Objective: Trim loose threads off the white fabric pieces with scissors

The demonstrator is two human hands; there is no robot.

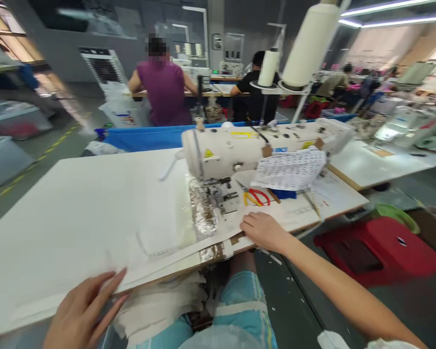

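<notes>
Nearest the camera, at the bottom of the frame, the person's lap shows in light blue trousers [240, 310], with a bundle of white cloth [160, 305] hanging off the table edge onto it. Just left of that, the left hand [83, 310] lies open with fingers spread flat on the near edge of a white fabric sheet [94, 213], gripping nothing. The sheet covers most of the white sewing table [334, 203] in the left and centre of the frame.

At lower centre-right, the right hand [263, 230] rests palm down, fingers loosely extended, on the same fabric at the table's front edge, also closed on nothing. The two hands are well apart, one at each end of the fabric's near edge.

Just beyond the right hand stands a cream sewing machine [254, 145], its needle area [221, 194] beside a patch of crinkled silver foil [202, 213]. Right of the needle lie red-and-yellow-handled scissors [256, 196], and a printed paper sheet [290, 169] hangs from the machine's arm. Two large white thread cones [308, 43] rise at the upper right.

A red stool [378, 249] sits on the floor at lower right. In the upper centre, a person in a purple top [163, 92] and another in black [256, 97] work with their backs turned.
</notes>
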